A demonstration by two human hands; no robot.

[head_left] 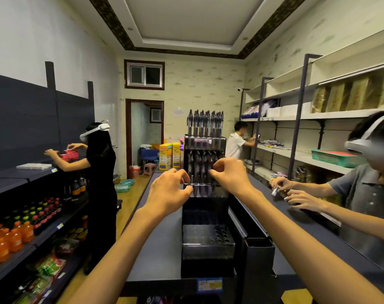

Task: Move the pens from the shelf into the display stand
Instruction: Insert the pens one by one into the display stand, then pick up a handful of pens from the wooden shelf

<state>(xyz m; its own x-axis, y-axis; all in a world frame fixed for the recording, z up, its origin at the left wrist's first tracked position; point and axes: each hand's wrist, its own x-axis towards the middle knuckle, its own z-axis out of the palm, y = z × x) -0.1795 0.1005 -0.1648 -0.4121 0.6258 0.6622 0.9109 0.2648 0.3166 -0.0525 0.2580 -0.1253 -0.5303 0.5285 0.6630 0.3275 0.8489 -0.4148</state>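
1. Head view looks down a dark shelf top (pixel 164 238) that carries a tiered black display stand (pixel 205 194), with both of the person's hands raised at its middle tier.
2. Top tier: a row of dark pens (pixel 205 123) stands upright, clips up. Middle tier: more pens (pixel 200 165) stand upright between the two hands. Near tier: a clear perforated block (pixel 208 240) shows open holes and no pens in it.
3. Left hand (pixel 169 191) has its fingers curled narrow at the left end of the middle tier's rail; they seem to pinch something small there, but I cannot tell whether it is a pen or the rail itself.
4. Right hand (pixel 228 174) has thumb and forefinger pinched close at the right side of the same pen row; what they hold is not plain.
5. Relation that matters: the pens' long axis is vertical, and the slots lie directly between and just below the fingers, so seating probably calls for a straight downward push. Both hands are about equally near.
6. No loose pens can be made out on the shelf top.
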